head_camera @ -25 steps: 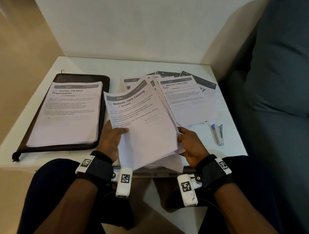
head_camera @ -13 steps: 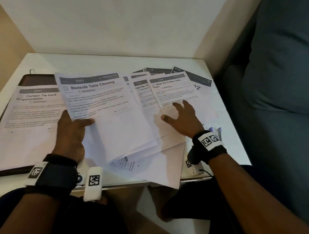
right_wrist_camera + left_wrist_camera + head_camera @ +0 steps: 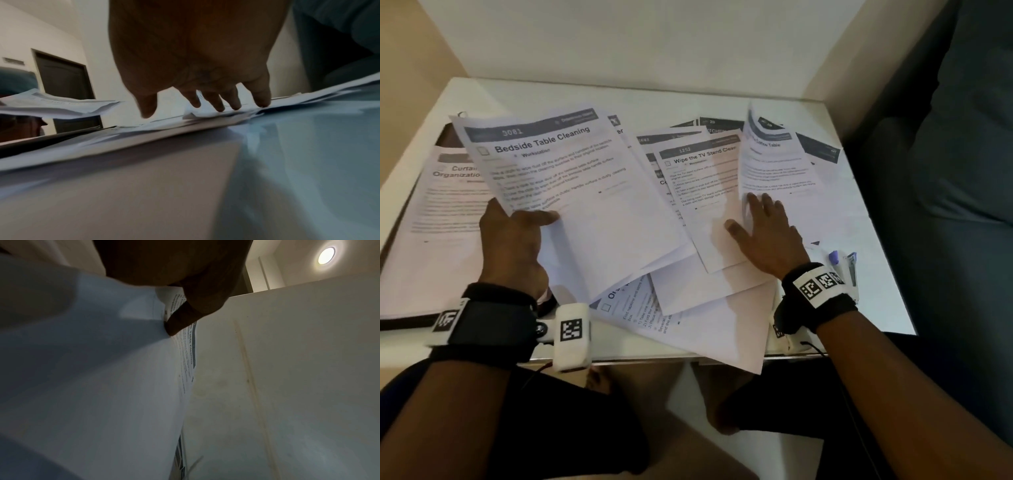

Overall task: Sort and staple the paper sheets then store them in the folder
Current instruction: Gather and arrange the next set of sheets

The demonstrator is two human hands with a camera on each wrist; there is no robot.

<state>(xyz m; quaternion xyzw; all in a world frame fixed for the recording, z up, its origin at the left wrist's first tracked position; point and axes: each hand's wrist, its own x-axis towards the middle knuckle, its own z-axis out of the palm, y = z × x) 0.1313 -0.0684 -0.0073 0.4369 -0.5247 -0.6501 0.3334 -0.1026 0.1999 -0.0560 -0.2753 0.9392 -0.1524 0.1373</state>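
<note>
1. The left hand [image 3: 512,245] pinches the "Bedside Table Cleaning" sheets [image 3: 571,192] at their lower left edge, thumb on top and fingers underneath, holding them lifted and tilted above the table [image 3: 640,99]
2. In the left wrist view the thumb [image 3: 180,318] presses on the printed face of those sheets [image 3: 102,386]
3. The right hand [image 3: 763,236] lies flat with fingers spread and straight on the loose sheets [image 3: 705,212] fanned across the middle of the table; its fingertips [image 3: 751,198] touch the lower edge of the "Coffee Table" sheet [image 3: 774,164], which curls upward
4. The right wrist view shows the fingers [image 3: 218,104] spread apart and touching paper
5. The folder [image 3: 400,322] lies open along the table's left edge, with a "Curtain" stack [image 3: 434,222] resting on it, partly under the lifted sheets
6. A stapler [image 3: 851,263] sits near the table's right front corner, just beside the right wrist
7. One sheet overhangs the table's front edge
</note>
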